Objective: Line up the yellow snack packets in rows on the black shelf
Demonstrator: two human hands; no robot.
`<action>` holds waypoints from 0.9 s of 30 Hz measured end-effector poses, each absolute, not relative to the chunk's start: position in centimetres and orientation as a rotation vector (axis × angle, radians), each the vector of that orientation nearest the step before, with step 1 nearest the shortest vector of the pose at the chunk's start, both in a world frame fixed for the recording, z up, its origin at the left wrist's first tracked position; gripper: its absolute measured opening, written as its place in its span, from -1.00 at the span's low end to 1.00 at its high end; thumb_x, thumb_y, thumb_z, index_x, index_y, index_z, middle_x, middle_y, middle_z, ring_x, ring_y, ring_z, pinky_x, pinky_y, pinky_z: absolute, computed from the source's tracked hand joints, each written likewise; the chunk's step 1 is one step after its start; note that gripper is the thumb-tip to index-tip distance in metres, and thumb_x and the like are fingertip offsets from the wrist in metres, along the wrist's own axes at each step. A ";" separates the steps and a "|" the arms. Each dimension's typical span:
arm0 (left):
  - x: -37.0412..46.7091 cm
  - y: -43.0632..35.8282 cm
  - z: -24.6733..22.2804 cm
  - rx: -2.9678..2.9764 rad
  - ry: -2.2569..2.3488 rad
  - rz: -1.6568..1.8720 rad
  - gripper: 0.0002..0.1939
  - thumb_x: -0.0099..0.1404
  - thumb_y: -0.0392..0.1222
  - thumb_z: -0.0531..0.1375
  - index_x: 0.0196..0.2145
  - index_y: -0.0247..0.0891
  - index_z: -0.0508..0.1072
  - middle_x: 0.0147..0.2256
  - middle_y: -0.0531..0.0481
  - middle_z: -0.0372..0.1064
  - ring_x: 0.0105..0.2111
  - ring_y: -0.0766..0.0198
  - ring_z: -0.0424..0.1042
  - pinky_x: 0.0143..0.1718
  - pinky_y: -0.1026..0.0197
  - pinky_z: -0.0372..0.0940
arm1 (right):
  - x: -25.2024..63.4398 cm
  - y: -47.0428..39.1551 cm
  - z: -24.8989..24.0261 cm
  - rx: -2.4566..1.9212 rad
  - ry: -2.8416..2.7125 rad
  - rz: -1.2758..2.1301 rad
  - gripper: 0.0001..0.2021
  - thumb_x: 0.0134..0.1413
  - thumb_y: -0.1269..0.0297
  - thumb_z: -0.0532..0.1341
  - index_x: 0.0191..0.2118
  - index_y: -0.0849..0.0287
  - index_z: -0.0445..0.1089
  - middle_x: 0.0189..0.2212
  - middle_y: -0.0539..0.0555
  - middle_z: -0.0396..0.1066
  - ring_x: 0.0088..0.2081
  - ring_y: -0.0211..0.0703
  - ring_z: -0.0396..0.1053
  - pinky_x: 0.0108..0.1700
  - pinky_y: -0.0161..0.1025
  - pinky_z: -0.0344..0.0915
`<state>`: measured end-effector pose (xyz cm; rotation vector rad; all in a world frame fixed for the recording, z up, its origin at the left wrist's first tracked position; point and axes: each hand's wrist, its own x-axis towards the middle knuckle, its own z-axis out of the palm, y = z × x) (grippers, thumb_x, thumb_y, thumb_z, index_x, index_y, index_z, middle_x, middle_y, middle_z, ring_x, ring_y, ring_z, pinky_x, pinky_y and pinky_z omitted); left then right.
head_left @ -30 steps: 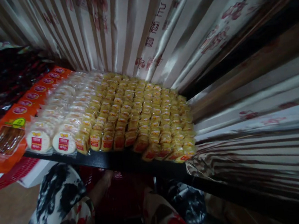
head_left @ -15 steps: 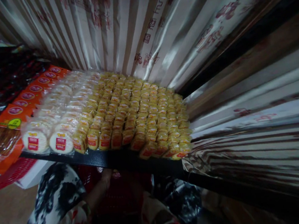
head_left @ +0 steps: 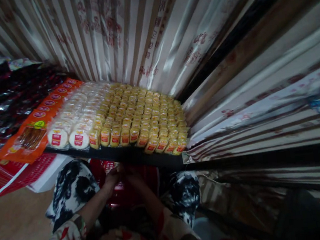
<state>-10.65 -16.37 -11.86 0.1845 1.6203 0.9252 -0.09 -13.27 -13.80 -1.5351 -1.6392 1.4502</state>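
Below the front edge of the black shelf [head_left: 114, 153], my left hand [head_left: 112, 178] and my right hand [head_left: 131, 175] are close together over a red basket [head_left: 152, 175] between my knees. The left fingers are bent inward beside something small and pale that I cannot make out. Shadow hides the right fingers. On the shelf stand rows of small yellow wrapped packs [head_left: 145, 118]. To their left are rows of round white wrapped packs [head_left: 79, 137] with red labels, and an orange packet [head_left: 28, 142] lies beside these.
Dark shiny packets [head_left: 5, 96] lie on the far left. Under them is another red basket [head_left: 38, 172] with a white handle, next to a white box [head_left: 52, 174]. Striped curtains [head_left: 125, 30] hang behind the shelf and on the right.
The view has shifted, so the shelf's left side, the baskets and both forearms show more. Both hands now appear close together below the shelf edge; the right one was hidden in shadow before.
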 end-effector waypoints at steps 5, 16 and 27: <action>-11.6 -18.5 -9.2 0.373 1.594 0.985 -0.63 -0.01 -0.14 0.26 -0.21 -0.31 0.40 -0.52 0.06 0.40 -0.59 0.37 0.35 -0.56 0.36 0.22 | 0.7 -14.5 -11.3 -1.502 -1.535 1.696 -0.74 -0.14 0.42 0.24 -0.22 0.16 0.43 -0.29 0.02 0.51 -0.28 -0.12 0.48 -0.25 -0.23 0.42; -11.6 -18.2 -2.9 1.200 1.793 0.926 -0.66 0.10 -0.06 0.13 -0.19 -0.24 0.41 -0.35 0.00 0.45 -0.41 0.25 0.40 -0.31 0.21 0.29 | 2.2 -15.5 -4.8 -1.301 -1.620 1.364 -0.72 -0.04 0.37 0.18 -0.12 0.15 0.34 -0.18 0.07 0.46 -0.13 -0.12 0.41 0.00 -0.13 0.31; -9.5 -11.1 1.8 1.615 1.854 1.033 -0.69 0.19 -0.19 0.12 -0.09 -0.25 0.37 -0.20 -0.07 0.42 -0.22 0.20 0.40 -0.13 0.17 0.29 | 3.6 -13.2 -1.3 -1.272 -1.604 0.779 -0.63 0.07 0.38 0.03 0.03 0.19 0.28 -0.07 0.20 0.27 -0.14 -0.16 0.36 -0.15 -0.24 0.40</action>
